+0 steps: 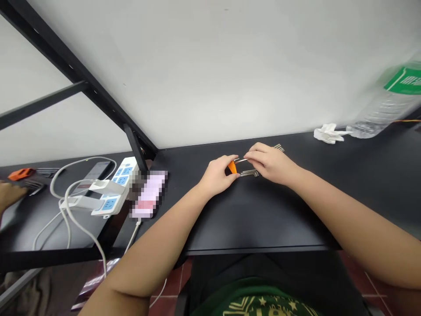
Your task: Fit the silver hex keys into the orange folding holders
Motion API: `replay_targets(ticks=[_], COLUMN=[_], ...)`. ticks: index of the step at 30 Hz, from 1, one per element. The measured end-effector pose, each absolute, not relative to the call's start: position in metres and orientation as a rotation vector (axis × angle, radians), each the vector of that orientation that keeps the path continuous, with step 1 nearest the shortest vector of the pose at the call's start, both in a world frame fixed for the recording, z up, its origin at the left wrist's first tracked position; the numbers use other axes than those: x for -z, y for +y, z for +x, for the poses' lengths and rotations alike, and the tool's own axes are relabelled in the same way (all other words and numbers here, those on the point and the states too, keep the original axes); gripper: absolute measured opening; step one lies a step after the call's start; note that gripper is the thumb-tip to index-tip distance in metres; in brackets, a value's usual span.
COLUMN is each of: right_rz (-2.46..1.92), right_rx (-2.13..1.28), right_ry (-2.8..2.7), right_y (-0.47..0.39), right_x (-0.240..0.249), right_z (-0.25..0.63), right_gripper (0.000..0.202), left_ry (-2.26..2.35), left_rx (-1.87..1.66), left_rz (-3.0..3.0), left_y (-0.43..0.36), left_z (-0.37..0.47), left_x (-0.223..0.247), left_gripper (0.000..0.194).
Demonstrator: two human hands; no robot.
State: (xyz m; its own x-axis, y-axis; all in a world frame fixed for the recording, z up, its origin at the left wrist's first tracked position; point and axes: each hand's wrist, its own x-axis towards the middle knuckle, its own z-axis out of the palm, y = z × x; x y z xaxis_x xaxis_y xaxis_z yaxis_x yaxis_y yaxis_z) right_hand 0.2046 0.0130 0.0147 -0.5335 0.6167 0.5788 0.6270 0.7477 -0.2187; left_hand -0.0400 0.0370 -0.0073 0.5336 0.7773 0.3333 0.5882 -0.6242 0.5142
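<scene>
My left hand (217,175) is closed around an orange hex key holder (232,167), thumb and fingers on either side of it. Several L-shaped hex keys (250,174) stick out to the right of the holder, their bent ends near my right hand (271,163). That hand is closed, its thumb and fingers pinching a silver hex key (242,159) whose other end reaches toward the holder. Whether its tip sits inside the holder I cannot tell. Beyond my right hand, more hex keys (279,148) lie on the black table, partly hidden by the hand.
A phone (150,193) and a white power strip (120,186) with cables stand left, by a black metal frame (108,105). Another person's hand (11,195) is near a second orange holder (21,174). A crumpled tissue (330,133) and plastic bottle (384,109) are right.
</scene>
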Motion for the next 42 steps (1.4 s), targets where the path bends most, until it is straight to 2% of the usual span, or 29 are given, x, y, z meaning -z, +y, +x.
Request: replay_targets(ticks=[6,8,13,17,24,31,36,42], right_rz=[-0.908,-0.887,-0.886,-0.875,-1.070,-1.477,-1.519,-1.914], right_rx=[-0.025,-0.125,-0.370,-0.488,-0.349,-0.442,-0.403,-0.463], right_ry=[-2.394,-2.370,-2.223,-2.212,-2.249,-2.608,-2.594,-2.439], right_y=[0.008,0.006,0.007,0.008,0.013,0.026,0.024,0.020], right_x=[-0.019,-0.019,-0.011,-0.005,-0.017,-0.018,-0.016,-0.023], right_z=[0.198,0.193,0.186,0.183,0.202,0.229,0.222,0.212], right_gripper=[0.029,0.030,0.020,0.023,0.013,0.007,0.008,0.015], left_ry=[1.058,1.047,1.014,0.942,0.852,0.569,0.537,0.560], left_rx=[-0.650,-0.620,-0.655,-0.671,-0.840,-0.947,-0.913,-0.962], left_rz=[2.568,2.583,2.532,2.484,2.351,2.091,2.018,2.099], left_y=[0.032,0.029,0.027,0.027,0.030,0.033,0.031,0.028], left_z=[-0.038,-0.037,-0.035,-0.035,-0.038,-0.040,-0.039,-0.038], left_x=[0.003,0.001,-0.003,-0.004,0.004,0.011,0.010,0.007], left_gripper=[0.057,0.055,0.058,0.052,0.070,0.060,0.054,0.031])
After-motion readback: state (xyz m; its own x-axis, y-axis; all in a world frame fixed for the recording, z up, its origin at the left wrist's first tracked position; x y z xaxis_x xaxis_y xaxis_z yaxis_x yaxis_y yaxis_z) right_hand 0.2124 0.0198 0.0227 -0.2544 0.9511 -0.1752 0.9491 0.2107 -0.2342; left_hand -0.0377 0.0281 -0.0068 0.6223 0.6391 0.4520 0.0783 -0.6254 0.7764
